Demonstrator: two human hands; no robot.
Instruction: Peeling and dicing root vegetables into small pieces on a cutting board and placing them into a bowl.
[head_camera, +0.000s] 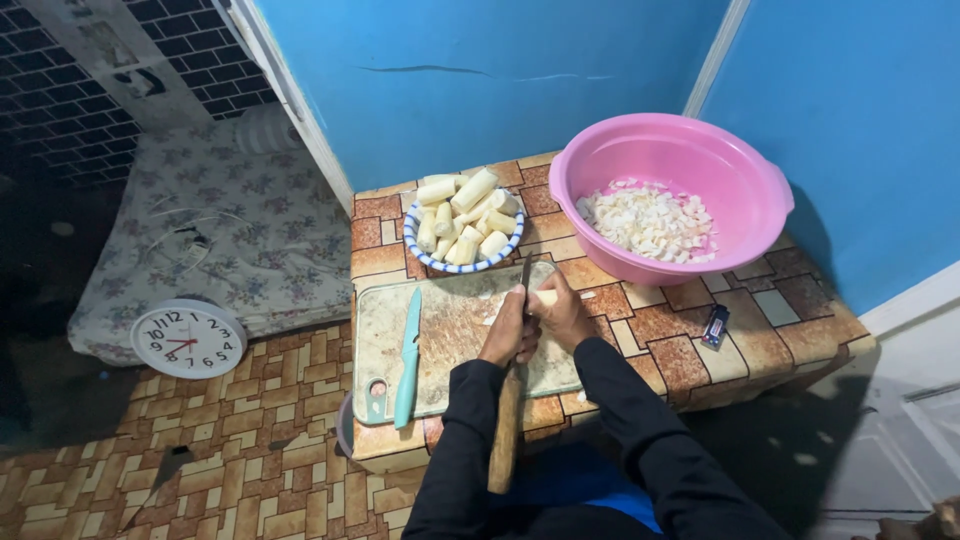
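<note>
Pale peeled piece (546, 297): pinned on cutting board (450, 320) by my right hand (562, 312), my left hand (510, 330) closed round long knife (508, 420), pink basin (670, 195) far right for cut bits.

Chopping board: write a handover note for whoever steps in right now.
Left hand grips a long wooden-handled knife, blade on the chopping board.
Right hand steadies a pale peeled piece against the blade.
Done: chopped bits lie in the pink basin.
Left: peeled lengths fill the blue-rimmed bowl.
A teal knife lies unused on the board.
</note>
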